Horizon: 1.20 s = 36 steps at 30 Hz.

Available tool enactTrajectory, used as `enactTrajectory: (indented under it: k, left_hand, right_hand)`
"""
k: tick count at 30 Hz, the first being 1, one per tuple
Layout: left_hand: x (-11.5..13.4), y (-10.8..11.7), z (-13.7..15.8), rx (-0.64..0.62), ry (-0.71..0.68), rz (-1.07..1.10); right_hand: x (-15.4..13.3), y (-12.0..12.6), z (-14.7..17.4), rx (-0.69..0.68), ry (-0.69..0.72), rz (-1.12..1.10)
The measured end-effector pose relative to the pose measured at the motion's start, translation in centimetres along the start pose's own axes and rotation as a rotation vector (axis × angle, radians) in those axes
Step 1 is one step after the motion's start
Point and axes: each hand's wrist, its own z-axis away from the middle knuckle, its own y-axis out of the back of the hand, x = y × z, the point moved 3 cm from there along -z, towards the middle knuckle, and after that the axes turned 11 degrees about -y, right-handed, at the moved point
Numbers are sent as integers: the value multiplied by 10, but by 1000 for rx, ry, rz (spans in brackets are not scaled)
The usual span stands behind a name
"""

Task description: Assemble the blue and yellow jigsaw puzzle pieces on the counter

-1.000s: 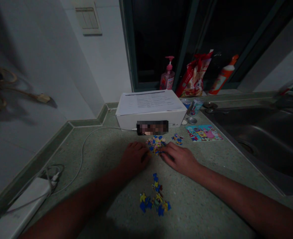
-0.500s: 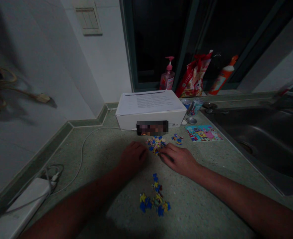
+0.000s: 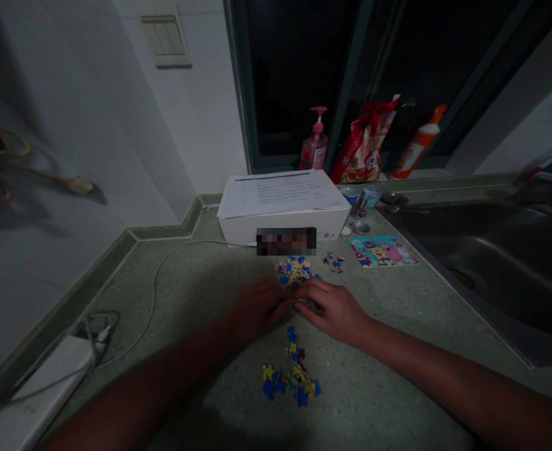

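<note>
My left hand point(image 3: 261, 305) and my right hand point(image 3: 335, 308) meet at the fingertips over the counter, just in front of a loose pile of small jigsaw puzzle pieces point(image 3: 297, 268). Thumb and fingers of the right hand pinch what looks like a small puzzle piece. The left fingers are closed and somewhat blurred; whatever lies between them is hidden. Nearer to me lies a partly joined group of blue and yellow puzzle pieces point(image 3: 297, 379). A smaller cluster of pieces point(image 3: 334, 262) sits right of the pile, beside a colourful cartoon picture card point(image 3: 383, 251).
Behind the pile stands a white box point(image 3: 280, 213) with a printed sheet on top; a phone-like object point(image 3: 286, 242), blurred out, leans on it. A white cable point(image 3: 154, 282) runs left to a power strip point(image 3: 41, 394). Cans point(image 3: 368, 200) stand near the sink point(image 3: 492, 263).
My left hand has moved right and slightly nearer to me. My right hand has drawn back a little from the pile, and the fingertips now meet.
</note>
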Motion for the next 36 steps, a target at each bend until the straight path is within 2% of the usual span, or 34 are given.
enactTrajectory:
  k: [9,14,17,21,26,30,36]
  left_hand:
    - [3,3,0,69,-56,13]
    - [4,3,0,96,-80,32]
    - [4,2,0,126,-90,47]
    - [2,1,-1,71,-42,31]
    - [2,2,1,42,-45,64]
    - [1,1,1,29,-36,47]
    - [3,4,0,107,-102,69]
  right_hand:
    - [-1,2,-3,-26,-41,-99]
    - [0,1,-2,-9,8,-84]
    - [3,1,-1,-4,-14,-63]
    - [5,2,1,0,-28,-53]
    - [5,3,1,4,-30,-19]
    - [2,4,1,40,30,-21]
    - [-1,4,1,91,88,4]
